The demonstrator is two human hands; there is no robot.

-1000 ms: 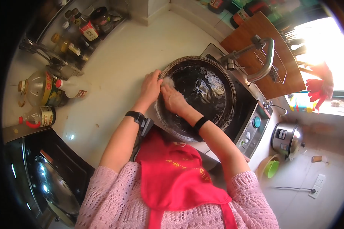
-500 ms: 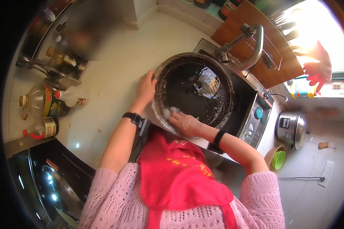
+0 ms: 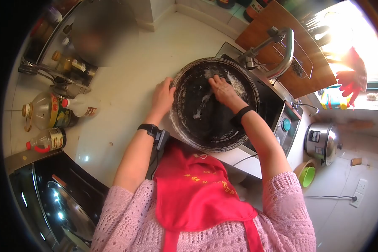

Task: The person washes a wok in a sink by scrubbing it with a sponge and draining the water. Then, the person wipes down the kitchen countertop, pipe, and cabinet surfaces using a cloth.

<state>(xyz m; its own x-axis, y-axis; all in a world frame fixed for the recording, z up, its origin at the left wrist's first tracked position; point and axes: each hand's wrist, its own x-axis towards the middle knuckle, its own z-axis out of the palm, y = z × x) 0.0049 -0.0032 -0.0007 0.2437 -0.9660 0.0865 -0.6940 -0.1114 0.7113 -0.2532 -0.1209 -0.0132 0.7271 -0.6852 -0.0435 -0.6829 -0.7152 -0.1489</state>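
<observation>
A large round dark wok (image 3: 222,148), its rim whitish and worn, rests at the counter's edge in front of me, partly over a black sink unit. My left hand (image 3: 163,95) holds its left rim, thumb over the edge and fingers against the outside. Inside, my right hand (image 3: 223,91) presses on the far part of the inner surface, fingers bent and close together. Whatever lies under those fingertips is hidden. Pale foamy streaks (image 3: 203,101) and wet shine mark the black inside.
A metal faucet (image 3: 287,52) arches behind the wok, before a wooden board (image 3: 323,80). Several bottles (image 3: 50,111) stand at the left, above a black stove (image 3: 67,201). A steel cooker (image 3: 321,140) and a green bowl (image 3: 307,176) sit at right. Red gloves (image 3: 353,77) hang by the window.
My right hand has moved from the near rim to the far part of the wok's inside. The shiny pool there has spread into streaks. My left hand stays on the rim.
</observation>
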